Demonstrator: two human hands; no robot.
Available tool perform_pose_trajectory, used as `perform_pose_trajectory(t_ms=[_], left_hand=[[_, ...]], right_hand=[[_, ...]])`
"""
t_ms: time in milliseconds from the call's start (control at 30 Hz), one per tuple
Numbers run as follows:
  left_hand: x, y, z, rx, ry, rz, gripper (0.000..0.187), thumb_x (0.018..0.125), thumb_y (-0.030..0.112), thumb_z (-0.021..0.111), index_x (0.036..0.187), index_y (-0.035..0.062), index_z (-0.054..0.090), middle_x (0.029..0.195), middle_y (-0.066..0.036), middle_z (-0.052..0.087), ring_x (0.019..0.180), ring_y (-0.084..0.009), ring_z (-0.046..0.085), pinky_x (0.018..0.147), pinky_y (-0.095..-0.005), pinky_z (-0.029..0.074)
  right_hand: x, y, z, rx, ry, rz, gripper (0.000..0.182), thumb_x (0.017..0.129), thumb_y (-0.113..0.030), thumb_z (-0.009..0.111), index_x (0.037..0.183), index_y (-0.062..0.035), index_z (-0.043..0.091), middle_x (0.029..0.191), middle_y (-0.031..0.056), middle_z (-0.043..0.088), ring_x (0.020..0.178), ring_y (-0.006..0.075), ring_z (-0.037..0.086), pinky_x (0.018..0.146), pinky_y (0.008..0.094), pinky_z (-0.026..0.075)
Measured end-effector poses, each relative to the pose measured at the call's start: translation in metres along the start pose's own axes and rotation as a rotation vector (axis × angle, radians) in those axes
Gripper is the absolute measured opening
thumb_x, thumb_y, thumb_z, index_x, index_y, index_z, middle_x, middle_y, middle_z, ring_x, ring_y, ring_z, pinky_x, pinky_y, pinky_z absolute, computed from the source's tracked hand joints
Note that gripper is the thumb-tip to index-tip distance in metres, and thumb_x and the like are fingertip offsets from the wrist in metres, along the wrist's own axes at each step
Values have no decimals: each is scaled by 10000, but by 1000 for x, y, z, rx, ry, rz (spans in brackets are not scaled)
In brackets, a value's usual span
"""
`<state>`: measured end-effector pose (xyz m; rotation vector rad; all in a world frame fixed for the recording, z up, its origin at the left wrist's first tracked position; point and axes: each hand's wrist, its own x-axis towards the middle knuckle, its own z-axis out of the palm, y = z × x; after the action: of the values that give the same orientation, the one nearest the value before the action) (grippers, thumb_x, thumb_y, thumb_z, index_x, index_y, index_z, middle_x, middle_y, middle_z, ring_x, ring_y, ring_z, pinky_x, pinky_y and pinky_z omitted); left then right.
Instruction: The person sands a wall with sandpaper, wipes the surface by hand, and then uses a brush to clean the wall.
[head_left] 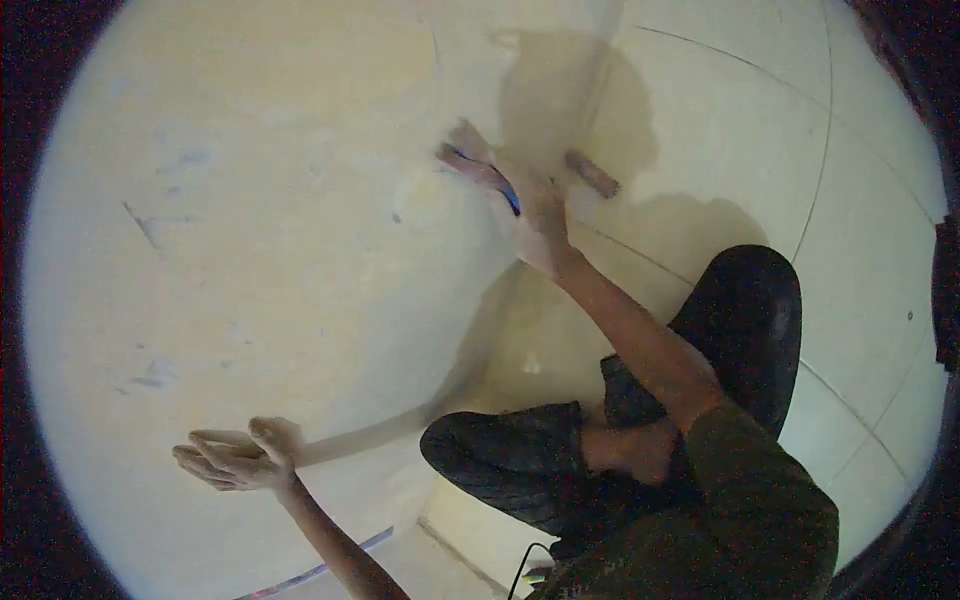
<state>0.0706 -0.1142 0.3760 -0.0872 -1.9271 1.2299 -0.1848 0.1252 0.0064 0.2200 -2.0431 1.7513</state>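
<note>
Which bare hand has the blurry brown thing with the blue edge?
The bare right hand, higher in the picture, holds that blurry brown thing. The bare left hand, at lower left, shows nothing held.

Matt wall [290, 290], smooth floor tiles [740, 140]
Toward nine o'clock the wall looks scuffed; toward two, the floor tiles look hard; at four, the person's trousers [750, 330] are cloth.

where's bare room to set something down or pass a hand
Bare floor tile lies between the right knee and the picture's upper-right edge; smudged but clear wall between left hand and right hand. Crowded: beside the right hand, near the brown block.
</note>
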Motion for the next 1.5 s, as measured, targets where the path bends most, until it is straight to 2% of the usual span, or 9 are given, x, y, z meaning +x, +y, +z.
perform_pose_trajectory(t_ms=[167,367,767,867,1067,1167,1267,1433,1500], left_hand=[[5,6,0,-8,14,-23,816,936,617,605,1511,56,460,1609,-228,372,1490,-429,341,1168,-581,306],[11,7,0,-51,59,49,764,958,557,614,1510,52,461,1586,-231,402,1478,-430,359,1170,-584,315],[11,13,-1,-44,68,26,757,956,573,609,1490,50,485,1590,-235,394,1473,-417,369,1160,-576,330],[6,15,-3,-16,63,22,764,955,583,602,1489,48,486,1583,-237,403,1472,-417,370,1154,-577,339],[3,16,-3,-54,54,2,771,955,598,583,1489,49,493,1585,-235,405,1478,-412,366,1173,-560,314],[-5,16,-5,-6,41,-13,777,956,608,569,1492,51,494,1587,-231,405,1476,-409,369,1178,-555,307],[3,19,-1,-5,58,-2,774,956,604,574,1494,53,494,1585,-229,408,1474,-408,373,1177,-558,311],[1,13,1,-10,59,-3,773,959,609,571,1495,58,491,1590,-226,402,1470,-411,377,1173,-568,316],[4,10,0,-28,64,22,773,955,610,579,1489,57,498,1584,-230,406,1466,-417,381,1169,-577,322]], right_hand=[[2,10,-6,80,118,-131,458,885,-153,756,1324,-103,635,1208,137,698,1080,359,635,957,517,434],[13,-7,-5,-43,-58,-53,599,858,-137,765,1425,-166,574,1242,132,703,1161,360,634,1001,529,427],[-29,0,14,167,58,73,555,907,-131,697,1443,-142,552,1233,199,678,1039,416,660,934,543,473],[0,-18,6,20,78,66,489,894,-139,747,1339,-14,587,1170,238,675,1110,436,635,924,520,493],[-25,-26,12,226,49,190,493,929,-190,731,1326,31,541,1168,277,648,1104,457,625,940,514,486],[9,-53,-12,103,-406,633,509,960,-242,692,1338,48,512,1174,306,626,1076,466,622,941,514,479],[-33,-50,27,50,276,105,526,920,-273,708,1300,45,533,979,277,674,921,457,670,798,561,500],[-12,-42,26,-192,-286,485,512,969,-271,625,1361,36,502,1066,295,679,955,451,670,823,530,517],[5,-67,-5,232,-349,808,530,973,-256,622,1388,40,477,1111,309,672,985,437,670,856,523,516]])
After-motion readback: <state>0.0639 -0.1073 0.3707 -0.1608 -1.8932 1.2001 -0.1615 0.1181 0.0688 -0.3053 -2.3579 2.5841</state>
